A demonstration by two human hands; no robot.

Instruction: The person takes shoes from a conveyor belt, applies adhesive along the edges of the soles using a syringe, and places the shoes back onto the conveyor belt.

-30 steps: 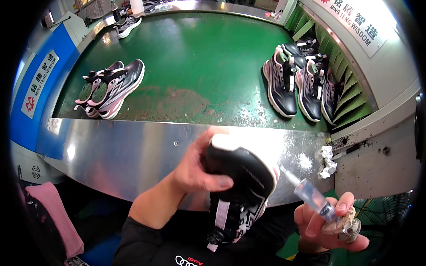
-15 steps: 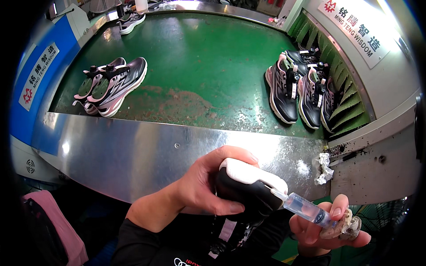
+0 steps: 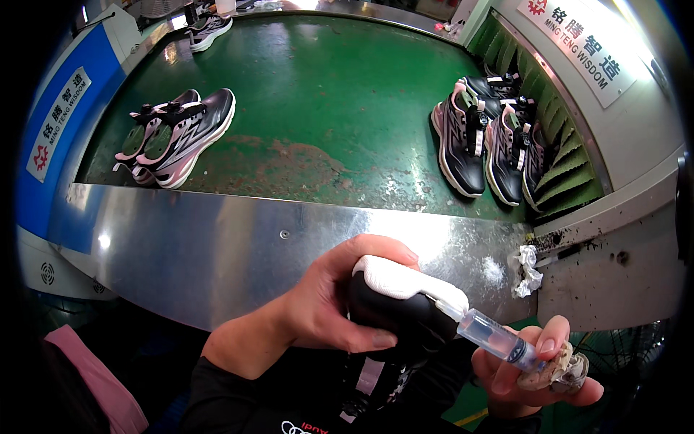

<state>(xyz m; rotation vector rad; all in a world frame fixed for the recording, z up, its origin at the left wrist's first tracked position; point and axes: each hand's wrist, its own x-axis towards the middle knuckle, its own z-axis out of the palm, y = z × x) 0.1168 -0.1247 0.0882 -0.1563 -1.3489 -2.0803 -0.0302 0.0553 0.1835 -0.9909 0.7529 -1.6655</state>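
My left hand (image 3: 325, 293) is wrapped round a black sneaker (image 3: 387, 307) with a white sole, its toe end facing away from me and its strap side toward my body. In my right hand (image 3: 531, 362) is a clear plastic syringe (image 3: 495, 336), partly filled with clear liquid. The syringe's tip meets the seam between white sole and black upper at the shoe's right side. A crumpled, stained wad (image 3: 560, 372) sits at the plunger end, between my right fingers. My left fingers hide part of the upper.
A green conveyor belt (image 3: 311, 87) lies beyond the metal ledge (image 3: 217, 239). Pink-and-black sneakers (image 3: 195, 137) stand at its left, and several black sneakers (image 3: 460, 145) at its right by green flaps (image 3: 564, 166). Crumpled white tissue (image 3: 528, 271) rests on the ledge's right end.
Both hands hold nearly the same pose, with the syringe tip still at the sole seam. The view has shifted slightly; the sneakers on the belt appear a little higher in it.
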